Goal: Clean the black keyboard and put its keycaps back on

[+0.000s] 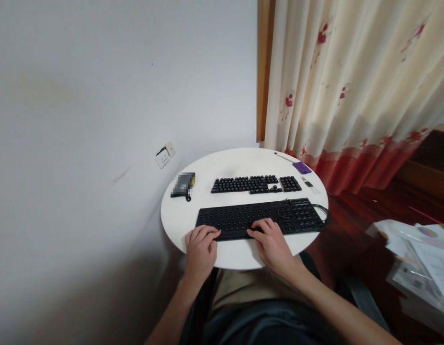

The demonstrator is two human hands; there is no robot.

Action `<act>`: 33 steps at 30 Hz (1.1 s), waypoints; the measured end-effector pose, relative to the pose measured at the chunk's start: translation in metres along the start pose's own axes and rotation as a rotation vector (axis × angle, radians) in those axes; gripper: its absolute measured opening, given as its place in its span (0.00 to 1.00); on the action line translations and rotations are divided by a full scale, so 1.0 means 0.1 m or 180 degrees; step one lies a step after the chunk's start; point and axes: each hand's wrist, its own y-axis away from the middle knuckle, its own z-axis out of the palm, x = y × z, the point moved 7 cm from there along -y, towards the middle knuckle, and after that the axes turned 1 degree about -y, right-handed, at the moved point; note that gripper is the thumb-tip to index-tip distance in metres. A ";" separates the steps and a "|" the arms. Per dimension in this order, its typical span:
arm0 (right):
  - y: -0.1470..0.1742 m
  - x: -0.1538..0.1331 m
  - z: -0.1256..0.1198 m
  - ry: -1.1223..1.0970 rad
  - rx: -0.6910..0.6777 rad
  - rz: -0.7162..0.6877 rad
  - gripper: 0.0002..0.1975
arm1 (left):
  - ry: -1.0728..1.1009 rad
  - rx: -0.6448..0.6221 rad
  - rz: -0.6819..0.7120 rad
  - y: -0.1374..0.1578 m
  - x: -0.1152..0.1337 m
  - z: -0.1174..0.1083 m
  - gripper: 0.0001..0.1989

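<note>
A black keyboard [239,218] with its keycaps off lies across the near half of the round white table [236,254]. My left hand [200,247] is closed around its near left corner, the thumb along the front edge. At the middle of the front edge, my right hand [274,243] has thumb and fingers drawn together over the bottom key row. A small dark piece seems to be under those fingertips, too hidden to name. Behind the keyboard, loose black keycaps [239,184] are laid out in rows, with a separate number-pad block of keycaps [290,184] to their right.
A blurred dark pouch or package [184,184] lies on the left of the table. Toward the right are a purple cloth [301,167], a thin brush-like stick [283,157] and a small black-and-clear tool [308,183]. The keyboard's cable [324,211] bunches at the right edge.
</note>
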 end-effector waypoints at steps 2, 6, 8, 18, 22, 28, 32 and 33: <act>-0.05 -0.10 0.04 0.0061 -0.0051 -0.0047 0.21 | -0.0111 0.0055 -0.0047 0.01 -0.09 -0.05 0.16; -0.10 -0.21 0.06 -0.0014 -0.0018 -0.0054 0.20 | -0.0259 0.0217 -0.0101 0.02 -0.15 -0.13 0.15; -0.09 -0.23 0.03 -0.0074 0.0059 -0.0024 0.21 | -0.0196 0.0272 -0.0045 0.03 -0.08 -0.13 0.15; -0.05 -0.27 0.07 0.0097 0.0022 -0.0149 0.21 | 0.0142 -0.0009 0.0348 0.23 0.46 0.13 0.15; -0.04 -0.28 0.07 0.0128 -0.0010 -0.0162 0.22 | 0.0148 0.0000 0.0262 0.22 0.44 0.14 0.16; -0.03 -0.29 0.06 0.0143 -0.0064 -0.0216 0.21 | 0.0089 0.0037 0.0147 0.26 0.37 0.12 0.17; -0.03 -0.29 0.05 0.0163 -0.0022 -0.0194 0.22 | 0.0044 0.0033 0.0111 0.28 0.38 0.12 0.18; -0.03 -0.29 0.05 0.0158 -0.0018 -0.0211 0.22 | 0.0035 0.0038 0.0116 0.29 0.39 0.12 0.19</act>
